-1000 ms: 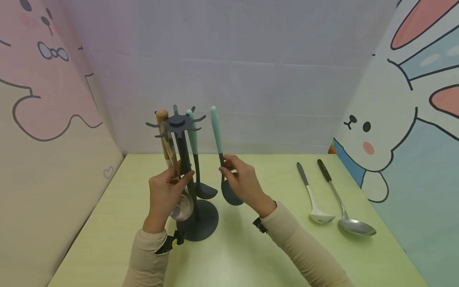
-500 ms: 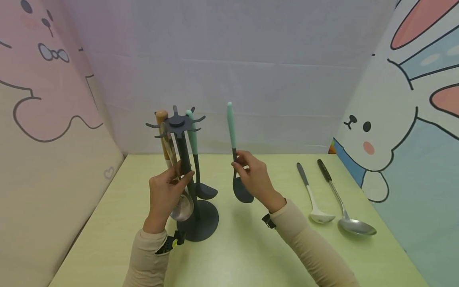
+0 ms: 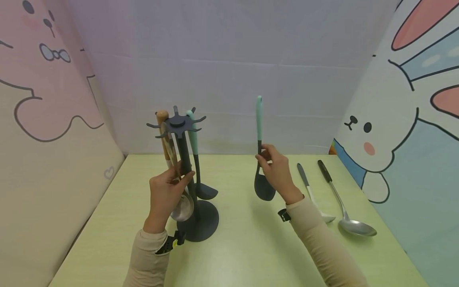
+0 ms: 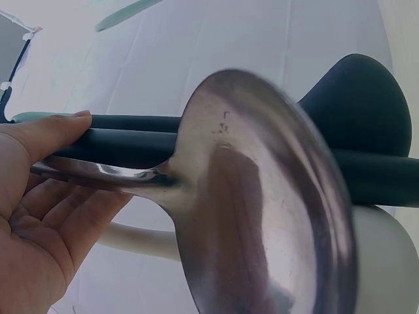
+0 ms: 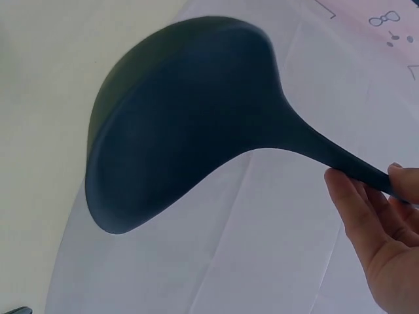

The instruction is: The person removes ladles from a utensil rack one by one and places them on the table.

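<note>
My left hand [image 3: 165, 193] grips the pole of a dark utensil rack [image 3: 207, 223] with a hooked top. A metal ladle [image 4: 236, 196] hangs at that hand, its handle running past the fingers. Also on the rack are a mint-handled dark ladle [image 3: 207, 191] and a utensil with a wooden handle [image 3: 162, 115], its white head [image 4: 386, 261] partly hidden behind the metal ladle. Right of the rack, my right hand [image 3: 277, 169] pinches the dark neck of another mint-handled ladle [image 5: 190, 118]. That ladle is upright above the table, bowl down and handle up.
On the table's [image 3: 233, 255] right side lie a white ladle [image 3: 328, 218] with a grey handle, partly covered by my right forearm, and a steel ladle [image 3: 358, 228] with a black handle. A pale cloth wall [image 3: 229, 87] stands behind the table, with printed panels at both sides.
My right hand has carried the mint-handled ladle rightward and slightly up, away from the rack. My left hand has stayed at the pole.
</note>
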{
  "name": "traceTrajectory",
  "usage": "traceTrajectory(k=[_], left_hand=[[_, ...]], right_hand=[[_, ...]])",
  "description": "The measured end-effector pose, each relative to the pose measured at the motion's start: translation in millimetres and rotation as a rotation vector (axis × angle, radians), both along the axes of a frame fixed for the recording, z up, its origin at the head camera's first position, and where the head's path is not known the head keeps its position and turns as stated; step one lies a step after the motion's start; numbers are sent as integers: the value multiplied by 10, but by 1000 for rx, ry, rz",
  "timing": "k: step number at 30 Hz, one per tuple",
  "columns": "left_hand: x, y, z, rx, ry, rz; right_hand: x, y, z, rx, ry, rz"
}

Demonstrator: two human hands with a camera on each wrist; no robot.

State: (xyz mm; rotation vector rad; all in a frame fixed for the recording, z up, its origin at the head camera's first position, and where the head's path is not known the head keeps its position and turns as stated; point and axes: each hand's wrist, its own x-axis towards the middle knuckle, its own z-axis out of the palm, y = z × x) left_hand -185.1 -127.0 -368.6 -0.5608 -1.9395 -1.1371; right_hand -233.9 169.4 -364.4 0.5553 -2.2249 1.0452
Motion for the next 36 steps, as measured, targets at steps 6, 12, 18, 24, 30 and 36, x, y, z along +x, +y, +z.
traceTrajectory(k=[6, 12, 18, 24, 30, 36], left_hand=[[9, -19, -2, -8, -6, 5], [16, -30, 0, -6, -1, -2], [17, -23, 10, -1, -4, -2], [30, -26, 15, 0, -5, 2], [36, -20, 20, 5, -10, -2], [15, -11, 8, 3, -17, -7]], right_hand=[[-106, 190, -77, -3, -33, -86], [-188, 372, -169, 10, -129, -151], [-249, 538, -266, 34, -228, -188], [-269, 633, -369, 48, -306, -206], [-278, 735, -490, 78, -443, -228], [-295, 837, -629, 137, -568, -235]])
